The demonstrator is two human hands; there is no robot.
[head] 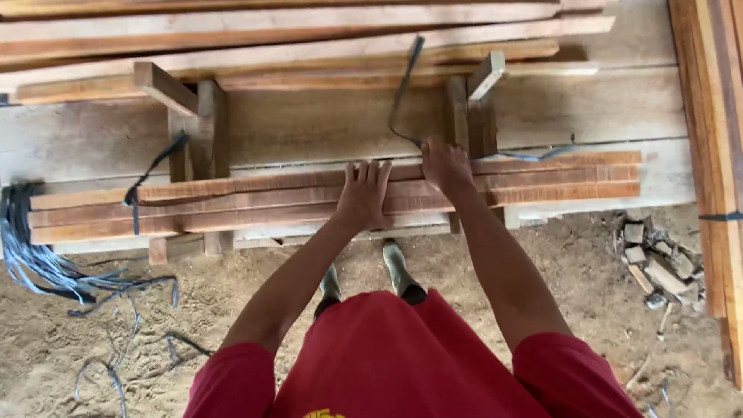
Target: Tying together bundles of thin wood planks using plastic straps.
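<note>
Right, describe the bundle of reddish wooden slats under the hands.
The bundle of long reddish-brown wooden slats lies flat across two rough wooden trestle supports, running left to right. A dark plastic strap binds its left part. The left hand presses open on top; the right hand grips a second dark strap near the middle.

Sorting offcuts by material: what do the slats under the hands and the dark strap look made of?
Slats: rough-sawn reddish wood, unfinished, with visible grain and saw marks. Strap: probably plastic banding, thin, flat, dark blue-grey, curling loosely; the right hand grips it.
</note>
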